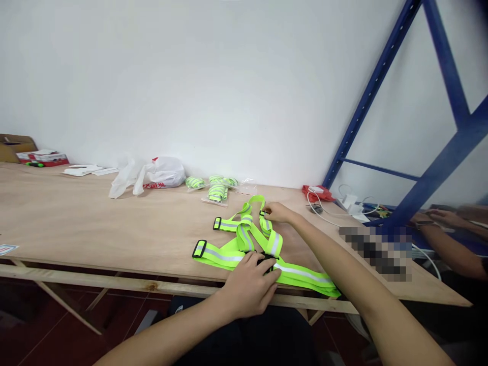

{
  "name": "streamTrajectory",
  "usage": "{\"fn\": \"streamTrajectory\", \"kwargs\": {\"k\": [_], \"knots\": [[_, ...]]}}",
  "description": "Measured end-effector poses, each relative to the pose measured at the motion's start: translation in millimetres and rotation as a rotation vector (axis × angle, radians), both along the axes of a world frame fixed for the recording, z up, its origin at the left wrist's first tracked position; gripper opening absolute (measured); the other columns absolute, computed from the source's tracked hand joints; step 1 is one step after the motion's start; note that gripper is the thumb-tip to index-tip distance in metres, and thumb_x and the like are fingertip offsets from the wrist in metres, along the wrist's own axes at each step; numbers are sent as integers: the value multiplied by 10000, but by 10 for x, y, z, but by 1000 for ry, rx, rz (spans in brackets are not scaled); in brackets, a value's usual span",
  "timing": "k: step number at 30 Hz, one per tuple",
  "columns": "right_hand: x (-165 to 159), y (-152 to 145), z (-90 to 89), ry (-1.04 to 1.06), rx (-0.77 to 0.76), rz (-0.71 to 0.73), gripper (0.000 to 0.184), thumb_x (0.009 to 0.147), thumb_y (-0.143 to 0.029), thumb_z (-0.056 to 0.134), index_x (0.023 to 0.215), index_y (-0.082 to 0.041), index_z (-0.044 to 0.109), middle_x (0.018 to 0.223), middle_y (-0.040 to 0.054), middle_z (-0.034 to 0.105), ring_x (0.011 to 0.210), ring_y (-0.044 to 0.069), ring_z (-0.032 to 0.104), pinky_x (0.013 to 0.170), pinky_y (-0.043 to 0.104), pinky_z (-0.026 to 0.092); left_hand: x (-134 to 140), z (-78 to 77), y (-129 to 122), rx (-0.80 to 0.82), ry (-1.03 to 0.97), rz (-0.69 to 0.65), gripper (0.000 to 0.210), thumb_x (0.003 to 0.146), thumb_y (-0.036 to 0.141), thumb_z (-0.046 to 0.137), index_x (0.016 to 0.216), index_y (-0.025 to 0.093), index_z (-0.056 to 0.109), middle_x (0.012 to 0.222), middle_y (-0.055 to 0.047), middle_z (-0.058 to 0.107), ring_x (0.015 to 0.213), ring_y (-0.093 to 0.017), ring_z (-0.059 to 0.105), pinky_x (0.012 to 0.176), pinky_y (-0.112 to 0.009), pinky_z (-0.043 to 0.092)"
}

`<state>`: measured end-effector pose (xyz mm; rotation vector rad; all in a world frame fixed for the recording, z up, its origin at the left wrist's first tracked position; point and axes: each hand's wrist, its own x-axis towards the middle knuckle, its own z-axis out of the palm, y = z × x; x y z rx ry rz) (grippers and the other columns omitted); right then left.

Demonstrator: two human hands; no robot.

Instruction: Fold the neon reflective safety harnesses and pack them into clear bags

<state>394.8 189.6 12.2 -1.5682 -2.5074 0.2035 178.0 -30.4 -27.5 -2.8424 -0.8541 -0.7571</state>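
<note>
A neon yellow-green reflective vest point(224, 256) of elastic straps with silver-grey stripes lies loosely spread near the table's front edge. My left hand point(254, 284) is closed over its black waist buckle point(266, 259), fingers curled across it and mostly hiding it. Farther back, my right hand point(280, 212) pinches a small black strap slider point(263, 213) on one shoulder strap. Two other black sliders, an upper one point(217, 223) and a larger lower one point(199, 248), rest at the left ends of the straps. The waist strap's right end reaches the table edge.
Rolled reflective straps in clear bags point(217, 192) lie by the wall, beside a white plastic bag point(168, 172). Right are a red cloth point(320, 193), white cables and a blue metal frame point(366, 107). Another person's hands point(442, 219) show at far right.
</note>
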Motion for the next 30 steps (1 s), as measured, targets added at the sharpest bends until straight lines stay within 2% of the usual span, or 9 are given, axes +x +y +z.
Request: {"fn": "streamTrajectory", "kwargs": {"k": [3, 7, 10, 12, 18, 21, 23, 26, 30], "knots": [[-43, 15, 157, -149, 80, -26, 180, 767, -216, 669, 933, -183, 730, 1013, 99, 726, 928, 236, 655, 788, 267, 460, -2, 6, -17, 1, 15, 10, 290, 992, 299, 458, 1246, 209, 566, 1339, -78, 597, 1146, -270, 516, 1015, -445, 433], [7, 104, 465, -243, 177, -106, 255, 874, -209, 572, 1088, -168, 704, 1171, 166, 659, 1057, 281, 628, 879, 326, 449, 9, 16, -37, -11, 25, 10, 313, 981, 325, 471, 1247, 195, 571, 1343, -94, 593, 1138, -288, 516, 1005, -452, 440], [16, 159, 562, -268, 202, -158, 280, 917, -225, 537, 1146, -163, 687, 1236, 182, 620, 1116, 297, 605, 924, 347, 440, 19, 15, -33, -26, 27, 1, 335, 974, 346, 476, 1255, 191, 571, 1342, -110, 592, 1145, -307, 510, 999, -471, 444], [-17, 170, 508, -274, 198, -178, 282, 929, -234, 536, 1160, -166, 684, 1246, 176, 618, 1143, 289, 596, 940, 332, 437, 20, 11, -27, -34, 30, -4, 345, 972, 351, 477, 1260, 186, 568, 1336, -115, 592, 1159, -316, 502, 1002, -481, 443], [-109, 138, 65, -226, 126, -217, 275, 908, -199, 554, 1131, -190, 716, 1197, 134, 687, 1109, 250, 637, 913, 293, 466, 14, -13, -19, -12, 38, -14, 357, 966, 328, 485, 1281, 172, 547, 1355, -125, 575, 1167, -313, 503, 1020, -482, 436], [-107, 116, -55, -141, 95, -251, 303, 900, -178, 543, 1144, -197, 722, 1191, 121, 714, 1109, 247, 654, 927, 304, 476, 21, -25, -14, 2, 32, -14, 343, 971, 294, 468, 1281, 173, 548, 1351, -117, 576, 1174, -315, 502, 1027, -484, 433], [-127, 98, -43, -63, 91, -272, 318, 882, -178, 566, 1161, -191, 719, 1205, 126, 714, 1118, 260, 658, 944, 322, 483, 26, -29, -11, 8, 28, -17, 342, 973, 274, 459, 1288, 176, 549, 1357, -114, 574, 1169, -310, 506, 1030, -478, 434], [-234, 54, 82, 84, 137, -266, 378, 873, -197, 594, 1240, -175, 680, 1306, 139, 666, 1192, 281, 624, 1010, 365, 465, 30, -34, -10, 8, 38, -20, 366, 967, 266, 470, 1316, 177, 541, 1380, -120, 565, 1197, -316, 498, 1044, -488, 426], [-504, -91, 221, 279, 210, -154, 396, 925, -257, 567, 1310, -193, 633, 1357, 95, 640, 1251, 230, 585, 1084, 348, 423, 30, -27, -5, -18, 55, -24, 446, 942, 266, 519, 1382, 195, 505, 1430, -119, 532, 1251, -332, 470, 1069, -514, 408]]}}
